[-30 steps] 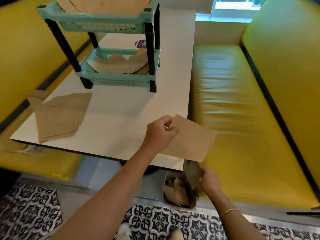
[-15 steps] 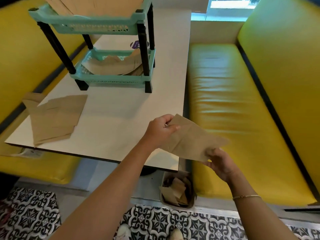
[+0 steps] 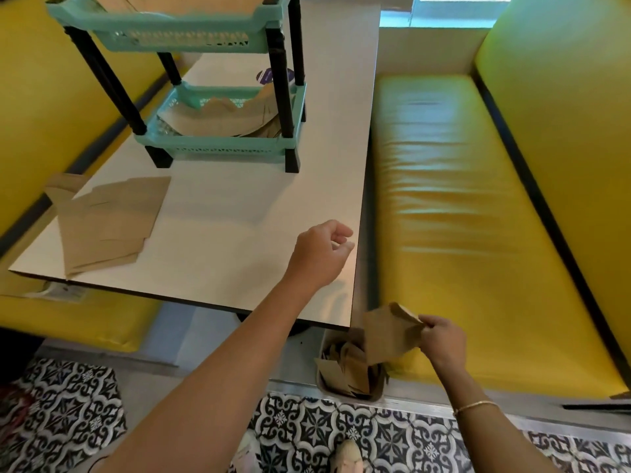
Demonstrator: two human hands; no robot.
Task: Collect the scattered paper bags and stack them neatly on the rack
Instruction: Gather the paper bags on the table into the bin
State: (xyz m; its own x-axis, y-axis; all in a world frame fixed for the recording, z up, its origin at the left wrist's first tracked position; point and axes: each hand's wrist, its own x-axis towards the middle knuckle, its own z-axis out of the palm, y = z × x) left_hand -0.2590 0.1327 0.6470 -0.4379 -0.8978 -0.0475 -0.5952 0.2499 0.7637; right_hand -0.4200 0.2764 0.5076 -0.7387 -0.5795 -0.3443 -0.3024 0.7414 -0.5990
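Right hand [image 3: 442,343] pinching a bag [image 3: 387,336] by its top edge, low beside the counter [image 3: 239,213], just above a bin [image 3: 351,377] of more bags. Left hand [image 3: 321,254] loosely curled over the counter's near corner, holding nothing. Flat bags [image 3: 106,223] at the counter's left; rack [image 3: 211,90] behind, bags on both tiers.

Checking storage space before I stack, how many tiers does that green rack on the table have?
2 visible: the lower tier resting near the table, holding paper bags, and an upper tier cut off by the frame; more may sit above.

rack [image 3: 218,145] on table [image 3: 239,213], bags [image 3: 106,223] left
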